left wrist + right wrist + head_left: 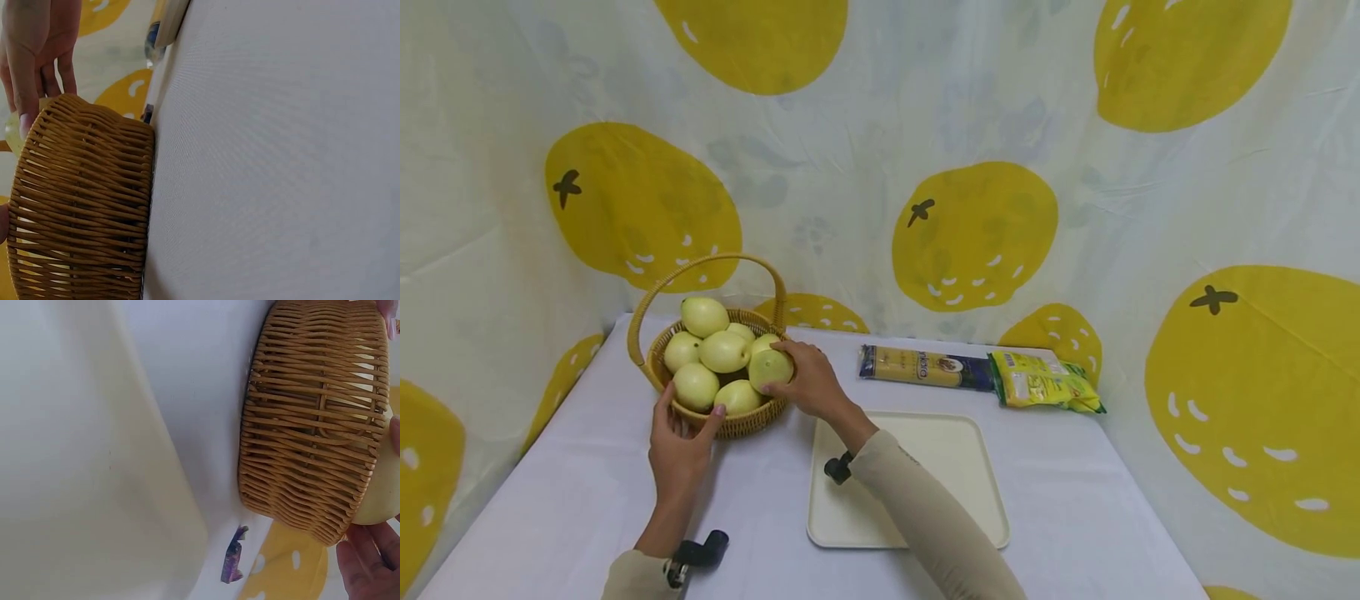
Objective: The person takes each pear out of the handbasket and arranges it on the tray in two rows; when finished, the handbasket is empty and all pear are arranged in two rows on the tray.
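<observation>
Sleeves (940, 521) foremost, right grip (811, 382) clamps one fruit (771, 369), left grip (681, 454) the fruit-filled basket (742, 427).

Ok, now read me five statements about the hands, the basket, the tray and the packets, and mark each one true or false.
1. The right hand grips a pale green fruit at the basket. True.
2. The left hand holds the top of the handle. False: the left hand is at the basket's near rim, well below the top of the handle.
3. The cream tray lies to the right of the basket. True.
4. The cream tray is round. False: it is rectangular with rounded corners.
5. The yellow-and-green packet lies at the right end of the long packet. True.
</observation>
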{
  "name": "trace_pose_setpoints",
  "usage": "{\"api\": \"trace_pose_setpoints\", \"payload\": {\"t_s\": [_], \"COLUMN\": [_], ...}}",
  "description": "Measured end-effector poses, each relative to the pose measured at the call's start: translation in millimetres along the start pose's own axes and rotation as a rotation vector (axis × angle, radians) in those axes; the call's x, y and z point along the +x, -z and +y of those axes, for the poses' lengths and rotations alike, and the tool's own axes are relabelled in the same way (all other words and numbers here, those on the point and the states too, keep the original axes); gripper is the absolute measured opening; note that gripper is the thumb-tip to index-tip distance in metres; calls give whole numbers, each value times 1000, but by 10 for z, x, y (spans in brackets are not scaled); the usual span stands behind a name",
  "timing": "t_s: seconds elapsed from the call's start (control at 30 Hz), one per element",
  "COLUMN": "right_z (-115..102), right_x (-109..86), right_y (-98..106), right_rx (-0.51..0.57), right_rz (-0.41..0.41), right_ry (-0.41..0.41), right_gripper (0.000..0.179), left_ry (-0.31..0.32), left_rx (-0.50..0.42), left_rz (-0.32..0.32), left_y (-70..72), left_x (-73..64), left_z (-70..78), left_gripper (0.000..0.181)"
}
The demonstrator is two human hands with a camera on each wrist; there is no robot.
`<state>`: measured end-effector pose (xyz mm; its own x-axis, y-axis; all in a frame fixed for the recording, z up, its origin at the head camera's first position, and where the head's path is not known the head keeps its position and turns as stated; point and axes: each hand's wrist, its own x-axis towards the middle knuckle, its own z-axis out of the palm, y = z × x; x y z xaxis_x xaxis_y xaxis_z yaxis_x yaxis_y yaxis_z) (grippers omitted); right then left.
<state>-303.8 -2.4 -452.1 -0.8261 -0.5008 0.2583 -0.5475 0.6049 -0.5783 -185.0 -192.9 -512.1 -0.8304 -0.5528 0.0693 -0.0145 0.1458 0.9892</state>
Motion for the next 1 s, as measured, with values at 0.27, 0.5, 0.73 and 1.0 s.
{"api": "trace_pose_setpoints", "payload": {"t_s": [0.27,0.5,0.73,1.0], "right_z": [26,78,153,272], "right_x": [-62,-124,-258,-469], "right_y": [13,91,250,426], "right_rx": [149,296,333,328], "right_rz": [41,92,124,124], "right_ry": [19,28,4,-49], "right_gripper": [72,72,71,72], "left_ry": [12,2,9,3], "left_rx": [0,-14,-11,-4], "left_rz": [-8,-16,-8,-6], "left_y": [7,16,9,9], "left_x": [-3,-1,-12,-41], "left_z": [-3,-11,6,24], "left_gripper": [97,98,96,96]}}
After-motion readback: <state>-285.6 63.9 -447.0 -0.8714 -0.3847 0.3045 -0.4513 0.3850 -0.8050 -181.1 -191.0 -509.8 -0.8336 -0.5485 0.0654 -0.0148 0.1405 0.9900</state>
